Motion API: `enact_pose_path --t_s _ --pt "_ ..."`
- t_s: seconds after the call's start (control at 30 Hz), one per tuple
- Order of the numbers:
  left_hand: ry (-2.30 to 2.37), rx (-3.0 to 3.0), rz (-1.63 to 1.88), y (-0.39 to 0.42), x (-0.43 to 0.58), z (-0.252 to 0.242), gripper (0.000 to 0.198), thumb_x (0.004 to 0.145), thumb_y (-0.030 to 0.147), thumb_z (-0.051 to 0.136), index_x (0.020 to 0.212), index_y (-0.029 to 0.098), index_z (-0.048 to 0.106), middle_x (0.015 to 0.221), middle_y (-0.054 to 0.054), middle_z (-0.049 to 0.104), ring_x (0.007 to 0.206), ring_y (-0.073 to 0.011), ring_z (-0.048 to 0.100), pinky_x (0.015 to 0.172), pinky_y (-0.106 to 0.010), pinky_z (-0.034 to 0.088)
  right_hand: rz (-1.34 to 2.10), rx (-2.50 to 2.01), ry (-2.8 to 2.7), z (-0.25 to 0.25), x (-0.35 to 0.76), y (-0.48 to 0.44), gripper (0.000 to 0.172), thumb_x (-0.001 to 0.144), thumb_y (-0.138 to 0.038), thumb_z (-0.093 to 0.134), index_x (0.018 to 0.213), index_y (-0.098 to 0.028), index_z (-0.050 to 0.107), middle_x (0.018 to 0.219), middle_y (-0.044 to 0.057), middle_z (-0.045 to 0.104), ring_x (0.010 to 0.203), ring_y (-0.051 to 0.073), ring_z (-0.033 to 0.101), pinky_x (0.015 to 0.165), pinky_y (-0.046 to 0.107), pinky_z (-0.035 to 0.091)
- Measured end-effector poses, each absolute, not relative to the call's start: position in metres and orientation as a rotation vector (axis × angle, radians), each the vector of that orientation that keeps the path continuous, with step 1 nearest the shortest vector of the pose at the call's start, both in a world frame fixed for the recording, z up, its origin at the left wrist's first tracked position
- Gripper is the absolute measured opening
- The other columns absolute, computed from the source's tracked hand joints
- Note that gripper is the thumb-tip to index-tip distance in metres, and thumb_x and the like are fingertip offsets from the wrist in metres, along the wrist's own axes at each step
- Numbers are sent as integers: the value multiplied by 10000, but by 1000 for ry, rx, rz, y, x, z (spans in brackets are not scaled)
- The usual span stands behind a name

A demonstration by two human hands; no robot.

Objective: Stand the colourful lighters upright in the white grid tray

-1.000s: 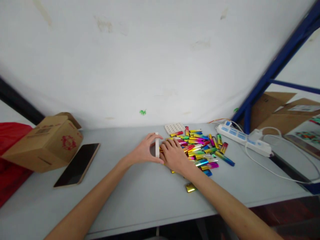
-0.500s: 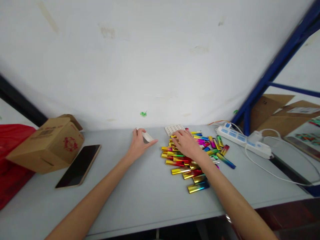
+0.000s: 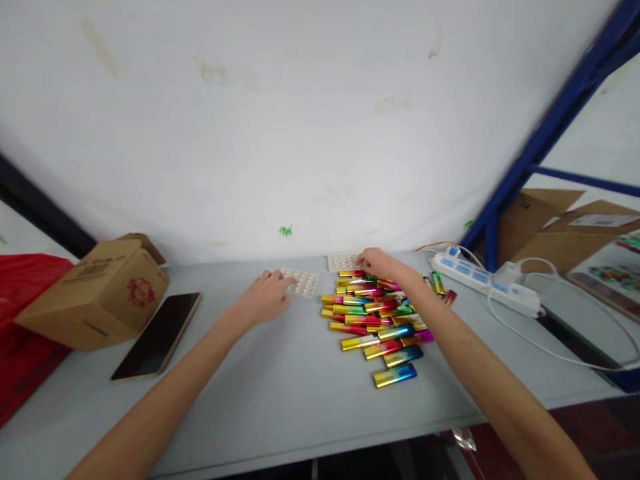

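A pile of shiny rainbow-coloured lighters (image 3: 377, 320) lies on the pale grey table (image 3: 280, 387). Left of the pile a white tray with round holes (image 3: 303, 282) lies flat. My left hand (image 3: 263, 297) rests at its left edge, fingers curled and touching it. A second white holed tray (image 3: 341, 262) lies at the back of the pile near the wall. My right hand (image 3: 383, 265) reaches over the pile's far end, with its curled fingertips at that tray's right edge. What the right fingers hold, if anything, is hidden.
A black phone (image 3: 157, 335) lies at the left beside a tilted cardboard box (image 3: 95, 293) and red fabric (image 3: 20, 333). A white power strip (image 3: 487, 288) with cable lies at the right. Blue shelf posts (image 3: 540, 140) and more cartons (image 3: 565, 227) stand beyond.
My left hand carried the white tray left from the pile and laid it flat. My right hand moved across the pile to its far end. The lighters now lie in a looser row.
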State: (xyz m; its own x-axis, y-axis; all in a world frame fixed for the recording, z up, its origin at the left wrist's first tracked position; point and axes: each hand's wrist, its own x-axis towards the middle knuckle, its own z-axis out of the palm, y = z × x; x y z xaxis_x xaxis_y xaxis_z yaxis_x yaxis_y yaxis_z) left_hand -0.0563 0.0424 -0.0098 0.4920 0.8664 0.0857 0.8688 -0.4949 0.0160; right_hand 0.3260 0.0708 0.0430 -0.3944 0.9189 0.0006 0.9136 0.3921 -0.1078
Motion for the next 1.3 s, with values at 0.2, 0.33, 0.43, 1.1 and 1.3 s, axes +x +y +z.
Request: enact_pose_path --t_s 0.2,0.33,0.43,1.1,1.3 --pt "-1568 -2679 -223 74 -24 -10 442 1151 352 602 1574 298 718 1335 -159 773 1272 -365 701 1152 -488 563 123 -1668 -2628 49 323 67 320 1056 -88 749 1322 -161 911 1283 167 894 1186 269 834 1069 298 576" --pt "-1591 -2655 -285 96 -12 -11 455 1157 303 571 1590 291 712 1371 -166 733 1284 -359 700 1155 -487 566 89 -1674 -2664 54 323 56 324 1106 -130 732 1384 -199 886 1336 175 860 1227 270 818 1062 299 566" --pt "-1612 -2634 -340 98 -13 -12 463 1160 293 545 1596 284 702 1456 -180 670 1308 -369 696 1127 -504 587 51 -1706 -2677 54 319 51 332 1112 -102 688 1376 -176 875 1361 199 838 1249 290 813 1068 309 566" --pt "-1517 -2912 -1048 37 -65 8 761 1009 748 731 1602 273 685 1521 -133 670 1301 -331 724 1100 -494 677 195 -1333 -2675 70 282 11 163 1158 -209 711 1249 -122 815 1268 160 752 1156 262 766 1075 358 576" --pt "-1526 -3048 -788 0 -71 10 809 873 750 879 1508 269 740 1446 -107 745 1316 -352 738 1191 -477 626 275 -1023 -2734 52 231 -20 98 1118 -242 798 1185 -180 832 1261 134 766 1138 267 757 1052 375 583"
